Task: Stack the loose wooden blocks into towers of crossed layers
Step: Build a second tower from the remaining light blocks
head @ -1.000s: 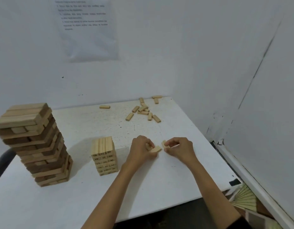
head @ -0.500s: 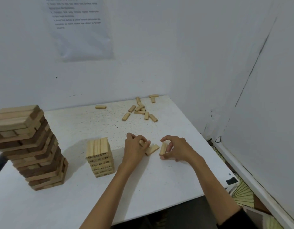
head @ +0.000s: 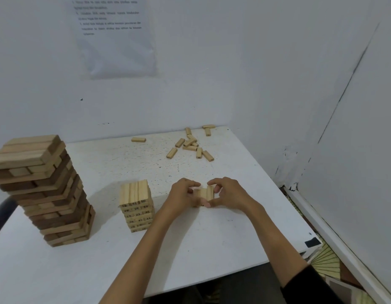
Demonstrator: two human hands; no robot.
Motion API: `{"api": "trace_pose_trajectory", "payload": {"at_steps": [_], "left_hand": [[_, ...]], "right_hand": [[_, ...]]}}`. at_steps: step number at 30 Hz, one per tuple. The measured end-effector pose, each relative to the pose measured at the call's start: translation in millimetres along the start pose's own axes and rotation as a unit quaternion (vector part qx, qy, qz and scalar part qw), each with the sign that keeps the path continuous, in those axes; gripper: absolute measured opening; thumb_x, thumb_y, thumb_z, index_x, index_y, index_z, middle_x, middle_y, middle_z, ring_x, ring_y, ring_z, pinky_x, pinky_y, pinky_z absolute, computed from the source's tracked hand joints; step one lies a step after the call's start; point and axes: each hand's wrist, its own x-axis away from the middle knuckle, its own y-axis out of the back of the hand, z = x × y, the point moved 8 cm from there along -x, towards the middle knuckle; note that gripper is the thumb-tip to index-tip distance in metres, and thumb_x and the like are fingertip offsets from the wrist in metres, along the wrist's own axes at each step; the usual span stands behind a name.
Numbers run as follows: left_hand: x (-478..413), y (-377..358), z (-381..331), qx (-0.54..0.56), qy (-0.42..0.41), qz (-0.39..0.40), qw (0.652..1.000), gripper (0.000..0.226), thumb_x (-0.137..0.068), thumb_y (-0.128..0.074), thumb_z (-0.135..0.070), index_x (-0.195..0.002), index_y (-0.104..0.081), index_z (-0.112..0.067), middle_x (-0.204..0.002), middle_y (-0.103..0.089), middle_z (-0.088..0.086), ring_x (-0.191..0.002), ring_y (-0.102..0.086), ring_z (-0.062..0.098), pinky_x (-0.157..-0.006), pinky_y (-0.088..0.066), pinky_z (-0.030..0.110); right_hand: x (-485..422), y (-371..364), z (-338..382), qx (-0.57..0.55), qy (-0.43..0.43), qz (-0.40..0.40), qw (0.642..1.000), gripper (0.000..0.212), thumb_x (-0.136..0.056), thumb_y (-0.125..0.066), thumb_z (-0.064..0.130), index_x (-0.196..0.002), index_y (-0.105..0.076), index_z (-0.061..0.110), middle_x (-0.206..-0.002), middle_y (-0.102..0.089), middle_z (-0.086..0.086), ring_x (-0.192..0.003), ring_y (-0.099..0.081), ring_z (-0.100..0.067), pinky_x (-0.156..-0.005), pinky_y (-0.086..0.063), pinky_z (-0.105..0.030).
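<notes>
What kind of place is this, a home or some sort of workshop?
Probably a bare room corner set up as a small work station: a white table pushed against plain white walls, a printed sheet hung up, and a tall block tower and loose wooden blocks on the table.

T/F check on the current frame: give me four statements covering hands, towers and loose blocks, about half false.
1. The left hand and right hand together grip a row of blocks on the table. True.
2. The big tower stands right of the small tower. False: it stands to its left.
3. Loose blocks lie near the table's far edge. True.
4. The small tower's block ends are blank. False: they carry printed numbers.
</notes>
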Motion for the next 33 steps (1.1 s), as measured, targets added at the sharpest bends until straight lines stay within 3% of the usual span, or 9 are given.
{"api": "trace_pose_trajectory", "payload": {"at_steps": [4,8,14,19,23,26,28,31,33], "left_hand": [[6.2,-6.0,-1.8,0.063,0.008,0.061,0.996,0.081,-0.063,-0.082,0.001,-0.135,-0.047,-0.014,-0.126,-0.054,0.010,-0.093,-0.055,0.013,-0.067,-0.046,0.009],[5.3,-7.0,-3.4,0.044,0.001,0.078,0.996,0.084,-0.064,-0.081,0.001,-0.137,-0.044,-0.017,-0.130,-0.053,0.008,-0.091,-0.055,0.011,-0.068,-0.045,0.008],[2.5,-7.5,-5.6,-0.014,-0.038,0.064,0.997,0.072,-0.065,-0.084,-0.011,-0.130,-0.053,-0.016,-0.127,-0.058,0.002,-0.098,-0.052,0.007,-0.070,-0.040,0.004],[2.8,-4.5,-11.4,0.015,-0.058,0.037,0.998,0.073,-0.063,-0.082,0.000,-0.128,-0.053,-0.012,-0.119,-0.053,0.006,-0.105,-0.054,0.018,-0.082,-0.046,0.017],[2.4,-1.8,-15.0,0.038,-0.057,0.013,0.998,0.074,-0.060,-0.082,0.006,-0.127,-0.053,-0.010,-0.109,-0.044,0.004,-0.103,-0.053,0.019,-0.074,-0.046,0.014],[2.2,-4.7,-12.5,0.023,-0.051,0.027,0.998,0.077,-0.060,-0.085,-0.005,-0.129,-0.051,-0.014,-0.113,-0.042,0.003,-0.108,-0.049,0.018,-0.078,-0.044,0.015],[3.0,-6.2,-9.0,-0.012,-0.039,0.014,0.999,0.083,-0.061,-0.086,-0.026,-0.133,-0.045,-0.019,-0.121,-0.038,0.003,-0.115,-0.041,0.018,-0.090,-0.042,0.024],[8.6,-7.9,-4.6,-0.039,0.013,-0.026,0.999,0.096,-0.063,-0.079,-0.050,-0.141,-0.032,-0.020,-0.131,-0.031,0.004,-0.124,-0.030,0.019,-0.101,-0.036,0.034],[11.5,-12.5,-5.2,-0.066,0.033,-0.038,0.997,0.104,-0.064,-0.076,-0.056,-0.145,-0.023,-0.017,-0.137,-0.029,0.005,-0.128,-0.026,0.021,-0.103,-0.034,0.037]], "right_hand": [[-4.5,1.1,-6.9,-0.024,0.002,0.046,0.999,0.073,-0.065,-0.085,0.014,-0.129,-0.052,0.018,-0.099,-0.051,0.004,-0.077,-0.048,-0.001,-0.067,-0.039,-0.013],[-7.8,1.9,-11.5,-0.054,0.003,0.059,0.997,0.059,-0.064,-0.085,0.008,-0.116,-0.060,0.019,-0.098,-0.053,0.000,-0.075,-0.050,-0.003,-0.051,-0.040,-0.006],[-13.0,3.4,-12.0,-0.006,0.024,0.048,0.999,0.057,-0.064,-0.086,0.018,-0.114,-0.060,0.024,-0.102,-0.052,0.002,-0.080,-0.049,-0.003,-0.066,-0.041,-0.012],[-11.7,3.1,-11.0,0.004,0.033,0.036,0.999,0.058,-0.060,-0.088,0.022,-0.111,-0.060,0.024,-0.102,-0.050,0.003,-0.079,-0.048,-0.001,-0.066,-0.039,-0.014],[-11.2,2.4,-7.7,0.019,0.036,0.031,0.999,0.065,-0.058,-0.089,0.027,-0.116,-0.058,0.026,-0.100,-0.049,0.003,-0.077,-0.047,-0.002,-0.065,-0.038,-0.014],[-10.1,2.5,-4.5,0.027,0.038,0.050,0.998,0.075,-0.059,-0.088,0.028,-0.125,-0.053,0.026,-0.102,-0.049,0.003,-0.079,-0.047,-0.002,-0.067,-0.039,-0.014],[-8.0,2.8,-3.6,0.035,0.034,0.083,0.995,0.081,-0.061,-0.088,0.025,-0.131,-0.047,0.026,-0.104,-0.049,0.003,-0.083,-0.049,-0.003,-0.074,-0.042,-0.016],[-5.9,7.8,-7.9,0.016,0.012,0.124,0.992,0.087,-0.064,-0.086,0.014,-0.137,-0.041,0.026,-0.109,-0.051,0.002,-0.087,-0.054,-0.007,-0.086,-0.049,-0.026],[-7.0,13.3,-13.1,0.012,0.001,0.136,0.991,0.082,-0.067,-0.082,0.006,-0.136,-0.042,0.026,-0.108,-0.053,0.001,-0.084,-0.055,-0.006,-0.084,-0.050,-0.027]]}}
